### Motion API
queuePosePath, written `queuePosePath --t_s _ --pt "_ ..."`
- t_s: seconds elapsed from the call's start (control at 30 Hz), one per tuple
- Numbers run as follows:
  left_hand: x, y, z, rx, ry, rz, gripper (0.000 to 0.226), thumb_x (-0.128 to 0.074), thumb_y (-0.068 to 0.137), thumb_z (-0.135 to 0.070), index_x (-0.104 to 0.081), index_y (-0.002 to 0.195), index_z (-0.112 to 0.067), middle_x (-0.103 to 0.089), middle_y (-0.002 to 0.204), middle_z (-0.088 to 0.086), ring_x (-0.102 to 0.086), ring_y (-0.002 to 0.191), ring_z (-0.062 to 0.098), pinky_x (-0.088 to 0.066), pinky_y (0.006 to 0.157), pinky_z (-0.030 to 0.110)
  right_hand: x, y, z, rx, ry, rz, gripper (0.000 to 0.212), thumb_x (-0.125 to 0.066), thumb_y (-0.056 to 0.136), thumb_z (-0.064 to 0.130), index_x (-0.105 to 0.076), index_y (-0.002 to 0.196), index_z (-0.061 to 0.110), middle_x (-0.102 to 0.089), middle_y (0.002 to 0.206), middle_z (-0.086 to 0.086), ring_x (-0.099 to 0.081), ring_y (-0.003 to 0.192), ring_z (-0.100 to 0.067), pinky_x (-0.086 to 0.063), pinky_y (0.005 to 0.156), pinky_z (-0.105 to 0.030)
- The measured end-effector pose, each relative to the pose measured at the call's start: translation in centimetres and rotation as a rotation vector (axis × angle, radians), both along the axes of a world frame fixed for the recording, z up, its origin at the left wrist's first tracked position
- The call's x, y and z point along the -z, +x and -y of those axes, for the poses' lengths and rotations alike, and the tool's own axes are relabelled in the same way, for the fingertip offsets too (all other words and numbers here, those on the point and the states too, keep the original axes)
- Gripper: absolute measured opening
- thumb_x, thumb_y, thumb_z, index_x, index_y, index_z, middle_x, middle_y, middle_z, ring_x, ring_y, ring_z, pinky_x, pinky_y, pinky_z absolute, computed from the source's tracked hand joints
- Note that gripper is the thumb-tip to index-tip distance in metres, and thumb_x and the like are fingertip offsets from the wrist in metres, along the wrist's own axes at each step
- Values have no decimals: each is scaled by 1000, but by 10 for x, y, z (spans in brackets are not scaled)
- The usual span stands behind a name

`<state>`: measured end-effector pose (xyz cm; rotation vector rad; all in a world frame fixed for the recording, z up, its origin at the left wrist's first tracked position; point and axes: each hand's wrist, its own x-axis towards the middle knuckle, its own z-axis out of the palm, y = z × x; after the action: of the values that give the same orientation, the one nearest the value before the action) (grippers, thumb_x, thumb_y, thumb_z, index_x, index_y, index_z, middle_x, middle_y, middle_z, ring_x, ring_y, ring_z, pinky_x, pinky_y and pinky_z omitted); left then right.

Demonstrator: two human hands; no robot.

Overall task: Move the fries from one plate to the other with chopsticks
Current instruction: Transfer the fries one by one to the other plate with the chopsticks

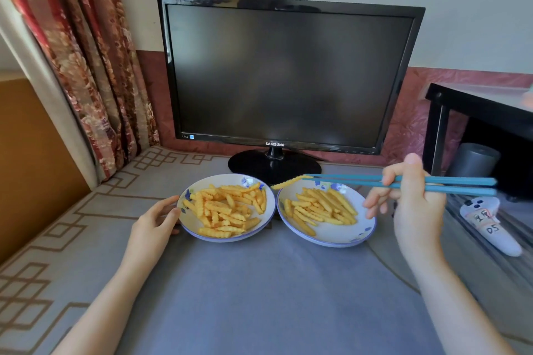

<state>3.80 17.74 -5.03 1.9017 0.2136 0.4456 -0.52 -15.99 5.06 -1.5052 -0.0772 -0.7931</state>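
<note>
A single fry [290,181] is pinched at one end by the chopsticks [403,183], which are gripped in the right hand [415,204], above the gap between the left plate [266,212] and right plate [366,228]. The left plate's rim is steadied by the loosely curled left hand [157,222]. With so little held, the fry could pivot and be dropped onto the table [259,297].

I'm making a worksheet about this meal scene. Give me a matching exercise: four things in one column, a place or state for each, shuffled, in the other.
Things:
1. left hand
2. right hand
3. single fry
4. monitor

Places or states:
A. pinched at the tips of the chopsticks, above the gap between the plates
B. screen dark, standing behind the plates
C. resting on the rim of the left plate
D. holding the blue chopsticks above the right plate

Pairs: 1-C, 2-D, 3-A, 4-B
</note>
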Motion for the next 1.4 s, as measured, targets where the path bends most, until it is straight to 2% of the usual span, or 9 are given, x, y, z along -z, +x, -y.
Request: queuePosePath --t_s 0.23,0.5,0.63,0.83,1.1,1.4 --pt "1 1 -1 3 -1 10 27 -49 96 -13 -62 119 -18 -69 100 4 -64 76 13 -45 55 0 13 -6 36 116 -49 -45 43 -30 102 28 -45 65 10 -56 44 -14 -47 34 -24 -32 39 -23" --pt "-1 -1 1 10 -13 19 27 -49 95 -10 -63 118 -17 -68 94 1 -64 81 17 -45 54 0 35 -7 49 75 -171 -174 45 -32 103 29 -49 70 5 -57 45 -13 -46 33 -21 -30 39 -22" --pt "-3 -3 3 3 -6 17 27 -49 95 -11 -62 117 -18 -68 97 3 -64 77 19 -42 53 -1 27 -11 50 62 -155 -156 42 -32 102 28 -49 71 6 -58 48 -17 -45 35 -25 -31 39 -23" --pt "-3 -3 4 -3 -5 12 27 -49 95 -10 -62 118 -18 -68 98 5 -63 74 19 -41 53 -2 9 -7 16 -48 -79 -90 43 -32 103 24 -48 69 4 -54 43 -16 -42 31 -24 -29 37 -24" --pt "-3 -3 2 -3 -12 -1 28 -50 95 -13 -62 120 -17 -68 97 2 -65 74 17 -42 53 -2 16 23 -47 -273 -113 -184 43 -33 102 27 -50 68 9 -55 43 -12 -44 33 -24 -31 37 -21" --pt "-6 -4 6 -4 -17 14 28 -49 95 -11 -62 119 -16 -67 94 2 -62 74 15 -42 52 -1 20 38 -66 -258 -93 -156 43 -33 102 32 -51 71 9 -56 45 -13 -47 33 -22 -34 37 -19"
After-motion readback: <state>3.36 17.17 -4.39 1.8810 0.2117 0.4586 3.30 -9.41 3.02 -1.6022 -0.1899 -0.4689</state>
